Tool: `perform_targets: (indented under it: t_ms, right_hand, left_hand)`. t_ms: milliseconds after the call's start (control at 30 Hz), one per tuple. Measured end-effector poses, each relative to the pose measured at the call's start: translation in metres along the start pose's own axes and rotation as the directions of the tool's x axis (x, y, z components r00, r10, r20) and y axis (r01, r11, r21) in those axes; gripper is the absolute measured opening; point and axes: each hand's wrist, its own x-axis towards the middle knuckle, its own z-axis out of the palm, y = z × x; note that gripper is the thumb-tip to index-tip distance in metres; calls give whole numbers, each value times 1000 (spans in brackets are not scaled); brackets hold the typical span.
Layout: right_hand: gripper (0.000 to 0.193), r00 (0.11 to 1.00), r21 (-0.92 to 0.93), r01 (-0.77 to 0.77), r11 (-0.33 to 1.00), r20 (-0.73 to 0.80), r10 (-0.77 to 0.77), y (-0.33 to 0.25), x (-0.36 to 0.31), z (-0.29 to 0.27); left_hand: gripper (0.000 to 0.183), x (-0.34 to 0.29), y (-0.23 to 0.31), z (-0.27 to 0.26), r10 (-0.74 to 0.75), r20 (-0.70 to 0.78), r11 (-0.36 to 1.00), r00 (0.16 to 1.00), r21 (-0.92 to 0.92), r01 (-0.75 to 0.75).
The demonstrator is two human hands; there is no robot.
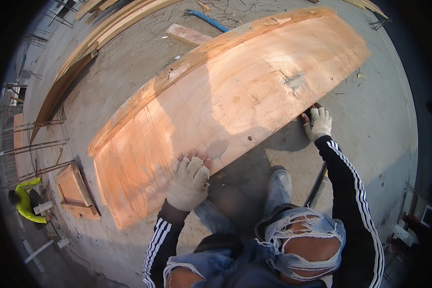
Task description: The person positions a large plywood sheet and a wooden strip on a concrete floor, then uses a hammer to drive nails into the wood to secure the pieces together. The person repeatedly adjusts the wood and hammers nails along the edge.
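A long plywood panel (235, 101), with a wooden batten (197, 62) along its far edge, slants across the floor in front of me. My left hand (189, 177), in a pale fingerless work glove, lies on top of the panel near its close edge, fingers spread on the wood. At the same edge farther right, my right hand (318, 124), gloved alike, has its fingers curled at the panel's rim; their tips are partly hidden in shadow. A dark patch of shadow lies below the edge between my hands.
Beside my right knee is a dark bar (317, 187). Beyond the panel lie a short board (188, 34) and a blue hose-like piece (206, 20). Long timbers (115, 31), a small wooden frame (76, 191) and rebar (38, 146) are left. A person in yellow (29, 201) crouches far left.
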Motion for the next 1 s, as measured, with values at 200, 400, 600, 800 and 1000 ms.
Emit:
perform_targets:
  t_ms: [200, 400, 600, 800, 1000]
  right_hand:
    - [59, 996, 158, -48, 986, 76, 36, -18, 44, 22]
    - [52, 966, 51, 52, 997, 252, -63, -25, 37, 13]
    - [38, 962, 127, 72, 989, 252, -102, 0, -62, 1]
    - [24, 917, 100, 0, 995, 397, -40, 44, -218, -28]
    - [38, 986, 203, -10, 979, 165, -24, 32, -218, -10]
  left_hand:
    - [61, 11, 6, -39, 15, 44, 999, 999, -33, -14]
    - [69, 11, 10, -56, 42, -52, 999, 998, -4, -43]
    - [64, 11, 9, -74, 8, -68, 1000, 998, -21, -10]
    - [64, 10, 8, -84, -46, -41, 998, 998, -46, 44]
    - [64, 11, -6, -98, -83, -2, 996, 997, -43, 83]
